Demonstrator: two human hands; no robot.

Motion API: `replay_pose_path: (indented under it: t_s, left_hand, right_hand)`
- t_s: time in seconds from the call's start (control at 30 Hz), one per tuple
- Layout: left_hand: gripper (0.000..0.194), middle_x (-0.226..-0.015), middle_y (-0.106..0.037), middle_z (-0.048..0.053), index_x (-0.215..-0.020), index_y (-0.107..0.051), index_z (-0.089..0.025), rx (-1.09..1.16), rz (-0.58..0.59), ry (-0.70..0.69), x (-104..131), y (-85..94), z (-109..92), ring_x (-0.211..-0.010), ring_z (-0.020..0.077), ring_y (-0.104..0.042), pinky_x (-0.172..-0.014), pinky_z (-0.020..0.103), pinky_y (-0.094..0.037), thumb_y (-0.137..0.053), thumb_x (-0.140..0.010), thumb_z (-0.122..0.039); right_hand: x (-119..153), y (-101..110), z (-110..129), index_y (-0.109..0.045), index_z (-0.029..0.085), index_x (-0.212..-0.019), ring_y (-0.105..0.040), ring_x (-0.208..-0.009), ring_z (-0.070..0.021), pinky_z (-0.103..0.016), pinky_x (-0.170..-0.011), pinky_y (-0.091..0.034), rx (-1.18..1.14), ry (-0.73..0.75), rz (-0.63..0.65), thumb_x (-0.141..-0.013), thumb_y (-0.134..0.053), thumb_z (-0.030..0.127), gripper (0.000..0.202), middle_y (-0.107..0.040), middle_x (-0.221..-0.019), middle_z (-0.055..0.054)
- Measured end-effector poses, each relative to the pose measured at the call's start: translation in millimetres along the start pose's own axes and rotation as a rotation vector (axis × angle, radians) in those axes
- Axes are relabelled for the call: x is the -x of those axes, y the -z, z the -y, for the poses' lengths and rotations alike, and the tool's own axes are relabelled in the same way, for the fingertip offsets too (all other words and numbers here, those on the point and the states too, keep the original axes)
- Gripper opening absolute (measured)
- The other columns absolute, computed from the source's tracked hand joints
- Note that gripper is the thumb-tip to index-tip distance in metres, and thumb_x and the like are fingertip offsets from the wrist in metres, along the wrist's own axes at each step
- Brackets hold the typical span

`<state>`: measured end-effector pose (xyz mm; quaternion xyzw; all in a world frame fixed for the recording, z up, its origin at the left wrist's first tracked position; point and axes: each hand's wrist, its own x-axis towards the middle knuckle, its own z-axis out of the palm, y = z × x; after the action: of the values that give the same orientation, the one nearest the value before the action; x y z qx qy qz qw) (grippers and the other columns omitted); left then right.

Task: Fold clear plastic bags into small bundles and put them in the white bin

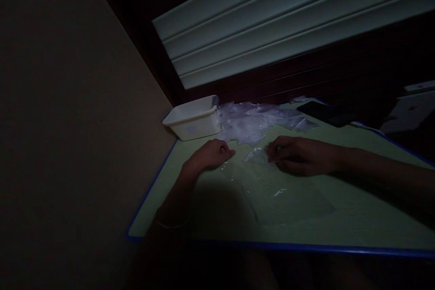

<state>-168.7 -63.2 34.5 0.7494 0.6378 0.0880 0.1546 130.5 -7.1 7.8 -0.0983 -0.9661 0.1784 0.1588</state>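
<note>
Packet [254,156] of clear plastic sits pinched between the fingertips of our right hand [301,156], nearer us than the white tub [198,128] and off to its right. Our left hand [212,153] is just in front of the tub, thumb and finger curled into a small loop; we cannot tell whether it grips anything. To handle film this thin well, we would probably do best with a light pinch close to the edge, wrists low and the free hand near enough to steady a corner, since it seems likely to cling and crease. In such dim light, the glints may be our best guide to where an edge runs. Farther in front of the tub and to its right, a clear sheet [285,201], perhaps a flat bag, lies smooth and almost invisible, with a few bright wrinkles. The heap [244,122] right beside the tub is all crinkles and pointed corners, milky where layers overlap. The tub itself looks like rigid plastic, a rounded box with a lipped rim.
</note>
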Motion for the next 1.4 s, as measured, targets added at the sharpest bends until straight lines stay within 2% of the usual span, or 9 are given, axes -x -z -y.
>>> replay_pose_path:
  t_s: [0.17,0.37,0.5,0.63,0.77,0.97,1.03,1.23,1.4]
  left_hand:
    - [0.044,-0.075,-0.066,0.005,-0.079,-0.065,-0.016,-0.062,0.075,0.038,1.7,2.5,3.3,-0.064,0.0154,-0.055,-0.057,0.026,-0.035,-0.051,-0.08,-0.058]
    - [0.04,-0.073,-0.066,0.004,-0.079,-0.065,-0.017,-0.068,0.112,0.056,0.1,2.5,7.3,-0.064,0.015,-0.055,-0.056,0.026,-0.035,-0.056,-0.077,-0.056]
    - [0.041,-0.065,-0.063,0.002,-0.073,-0.066,-0.017,-0.014,0.15,0.053,2.0,6.4,9.7,-0.059,0.0139,-0.054,-0.052,0.025,-0.033,-0.059,-0.074,-0.057]
    - [0.031,-0.064,-0.063,0.001,-0.071,-0.066,-0.016,0.022,0.214,0.061,3.7,7.3,6.9,-0.057,0.0127,-0.053,-0.05,0.023,-0.033,-0.064,-0.071,-0.047]
    - [0.017,-0.066,-0.063,0.002,-0.073,-0.067,-0.015,0.015,0.198,0.053,4.3,6.0,2.9,-0.058,0.0127,-0.053,-0.051,0.022,-0.034,-0.06,-0.07,-0.03]
    - [0.013,-0.066,-0.062,0.001,-0.071,-0.063,-0.014,0.141,0.125,0.009,4.0,8.9,1.5,-0.059,0.0114,-0.053,-0.053,0.022,-0.036,-0.055,-0.071,-0.025]
    - [0.013,-0.066,-0.063,0.002,-0.07,-0.06,-0.014,0.228,0.136,0.002,3.0,8.2,0.5,-0.058,0.0106,-0.053,-0.052,0.021,-0.036,-0.055,-0.073,-0.025]
    - [0.014,-0.078,-0.07,0.008,-0.076,-0.051,-0.015,0.473,0.273,0.035,3.0,3.3,-6.6,-0.061,0.0131,-0.063,-0.049,0.021,-0.04,-0.052,-0.081,-0.028]
    - [0.03,-0.072,-0.067,0.006,-0.09,-0.049,-0.016,0.526,0.274,0.074,7.0,4.5,-14.2,-0.053,0.0114,-0.06,-0.047,0.022,-0.04,-0.057,-0.084,-0.045]
  right_hand:
    - [0.2,0.7,-0.7,-0.071,0.017,-0.108,-0.06,-0.101,-0.0226,-0.036,-0.09,-0.048,0.01,-0.015,-0.004,-0.088,-0.053,0.028,0.028,-0.062,-0.111,-0.012]
    - [0.9,-1.7,-2.3,-0.065,0.018,-0.121,-0.058,-0.108,-0.0234,-0.038,-0.093,-0.047,0.025,0.004,-0.026,-0.089,-0.052,0.029,0.036,-0.06,-0.119,-0.013]
    - [1.6,-3.0,-3.4,-0.063,0.019,-0.124,-0.055,-0.112,-0.0242,-0.039,-0.096,-0.046,0.033,-0.001,-0.018,-0.089,-0.053,0.031,0.038,-0.057,-0.123,-0.013]
    - [1.7,-2.8,-2.5,-0.067,0.021,-0.118,-0.058,-0.109,-0.0244,-0.039,-0.094,-0.046,-0.004,-0.01,-0.015,-0.089,-0.054,0.032,0.034,-0.059,-0.121,-0.012]
    - [1.7,-2.8,-2.7,-0.068,0.02,-0.116,-0.058,-0.109,-0.0241,-0.039,-0.095,-0.046,-0.019,-0.012,-0.007,-0.089,-0.054,0.032,0.033,-0.059,-0.121,-0.012]
    - [1.5,-3.6,-3.9,-0.068,0.02,-0.116,-0.058,-0.109,-0.0241,-0.039,-0.094,-0.047,0.003,-0.012,-0.009,-0.089,-0.054,0.031,0.033,-0.059,-0.12,-0.012]
    - [1.2,-3.5,-3.8,-0.068,0.019,-0.117,-0.057,-0.11,-0.024,-0.039,-0.095,-0.046,0.019,-0.008,-0.001,-0.089,-0.053,0.031,0.033,-0.059,-0.12,-0.013]
    - [0.9,-2.6,-3.5,-0.068,0.02,-0.116,-0.058,-0.109,-0.0243,-0.039,-0.094,-0.047,0.002,0.001,-0.014,-0.089,-0.054,0.03,0.033,-0.059,-0.12,-0.012]
    - [1.9,-3.0,-5.0,-0.067,0.02,-0.117,-0.057,-0.11,-0.0236,-0.039,-0.095,-0.046,0.023,0.008,-0.001,-0.089,-0.054,0.03,0.033,-0.059,-0.12,-0.012]
